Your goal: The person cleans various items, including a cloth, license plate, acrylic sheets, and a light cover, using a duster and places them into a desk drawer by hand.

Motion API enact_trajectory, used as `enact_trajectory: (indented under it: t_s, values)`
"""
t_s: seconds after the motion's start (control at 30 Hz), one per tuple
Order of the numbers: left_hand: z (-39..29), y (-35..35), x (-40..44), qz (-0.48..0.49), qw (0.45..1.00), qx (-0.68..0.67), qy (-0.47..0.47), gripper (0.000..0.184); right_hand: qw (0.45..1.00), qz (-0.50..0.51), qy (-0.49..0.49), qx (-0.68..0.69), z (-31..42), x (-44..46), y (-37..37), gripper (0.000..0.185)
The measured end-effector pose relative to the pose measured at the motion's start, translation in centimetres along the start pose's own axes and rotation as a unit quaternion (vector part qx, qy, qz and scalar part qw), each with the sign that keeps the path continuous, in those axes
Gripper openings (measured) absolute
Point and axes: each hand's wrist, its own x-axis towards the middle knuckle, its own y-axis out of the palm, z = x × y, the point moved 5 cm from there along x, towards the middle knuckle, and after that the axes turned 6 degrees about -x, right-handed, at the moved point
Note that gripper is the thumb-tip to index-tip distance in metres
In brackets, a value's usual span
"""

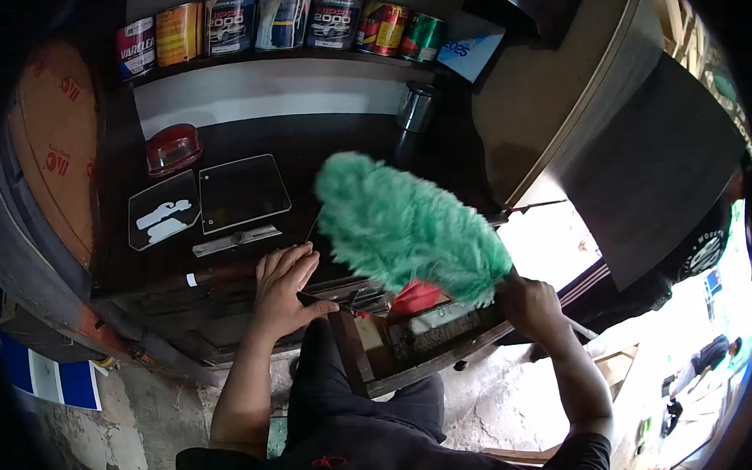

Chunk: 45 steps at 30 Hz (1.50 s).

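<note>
My right hand (529, 311) is closed around the handle end of a fluffy green duster (409, 225). The duster's head slants up and left above the dark desk (331, 141) and partly covers an open drawer (422, 370). My left hand (285, 284) rests at the desk's front edge, fingers stretched out and thumb pointing toward the drawer. Inside the drawer lie a red item (415, 297) and some papers, partly hidden by the duster.
Two clear plates (244, 194), a metal strip (237, 240) and a red lamp cover (174, 149) lie on the desk. A metal canister (418, 106) stands at the back. Several paint cans (282, 21) line the shelf above. A dark sheet (651, 167) hangs at right.
</note>
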Motion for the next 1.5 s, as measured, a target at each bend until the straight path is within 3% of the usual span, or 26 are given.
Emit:
enact_trajectory:
  t_s: [0.03,0.1,0.13,0.27,0.33,0.4,0.5,0.57,0.6,0.67,0.8,0.9,0.97,1.03,1.1,1.13,1.23,1.33,1.43,1.5]
  values:
    - [0.4,0.7,-0.3,0.006,1.0,-0.002,0.004,0.08,1.0,0.007,-0.019,0.005,0.3,-0.4,0.4,0.013]
    - [1.1,1.3,-0.8,0.027,0.994,-0.023,-0.102,0.083,1.0,0.017,-0.024,-0.005,0.3,-0.7,0.7,0.015]
    - [0.4,0.6,-0.5,0.01,0.998,0.041,-0.044,0.084,0.999,0.024,-0.038,-0.018,0.3,-0.6,0.8,0.018]
    - [-0.5,-0.3,0.2,-0.033,0.999,0.004,0.017,0.083,0.993,0.044,0.094,-0.055,-3.4,0.9,1.6,0.018]
    - [-0.6,-0.3,0.2,-0.033,0.999,0.005,0.02,0.082,0.991,0.001,0.122,-0.055,-4.6,1.1,2.1,0.021]
    - [-0.6,-0.4,0.3,-0.036,0.999,0.007,0.017,0.081,0.992,-0.003,0.115,-0.055,-3.6,0.9,1.4,0.02]
    - [-0.4,0.2,0.1,-0.029,0.999,-0.01,0.016,0.079,0.999,0.004,-0.02,0.026,0.0,-0.4,0.1,0.012]
    - [1.0,1.5,-0.7,-0.011,0.997,-0.067,-0.047,0.078,0.998,-0.005,-0.052,0.043,0.8,-1.1,0.0,0.01]
    - [1.2,1.4,-0.8,-0.016,0.996,-0.054,-0.069,0.077,0.998,-0.01,-0.038,0.047,0.8,-1.1,-0.2,0.009]
    - [-0.3,0.0,0.1,-0.019,1.0,0.018,0.001,0.077,1.0,0.012,0.028,0.004,-0.8,-0.6,0.5,0.01]
    - [-0.6,-0.1,0.1,-0.024,1.0,0.011,0.014,0.078,0.988,0.004,0.132,-0.085,-4.2,0.6,1.8,0.021]
    - [-0.5,-0.2,0.2,-0.019,1.0,-0.014,0.003,0.079,0.997,-0.01,0.071,-0.03,-1.7,-0.1,0.2,0.017]
    - [-0.3,0.1,-0.1,-0.011,1.0,0.021,-0.007,0.079,0.999,-0.026,-0.027,0.033,0.5,-1.2,-0.8,0.013]
    - [-0.4,0.3,-0.1,-0.002,0.998,0.056,-0.014,0.079,0.999,-0.016,-0.026,0.023,1.1,-1.7,-0.6,0.009]
    - [-0.5,0.1,0.1,-0.004,1.0,0.007,-0.029,0.077,0.999,-0.011,0.013,0.03,0.2,-1.8,-0.1,0.007]
    - [-0.2,0.2,0.0,-0.027,0.999,0.011,0.014,0.075,0.999,0.037,0.037,-0.012,-0.8,-1.6,0.2,0.019]
    - [-0.8,-0.2,0.0,-0.037,0.999,0.012,0.029,0.076,0.985,0.015,0.148,-0.085,-4.5,-0.6,1.9,0.015]
    - [-0.3,0.3,-0.1,-0.045,0.998,0.023,0.036,0.075,0.991,-0.007,0.123,-0.058,-3.4,-0.7,1.3,0.02]
    - [-0.2,0.6,0.1,-0.047,0.998,0.019,0.045,0.074,0.999,-0.013,0.011,0.041,-0.6,-1.7,1.2,0.016]
    - [-0.3,0.6,-0.1,-0.008,0.998,0.053,0.018,0.071,0.999,0.035,0.008,0.005,0.2,-2.0,1.1,0.017]
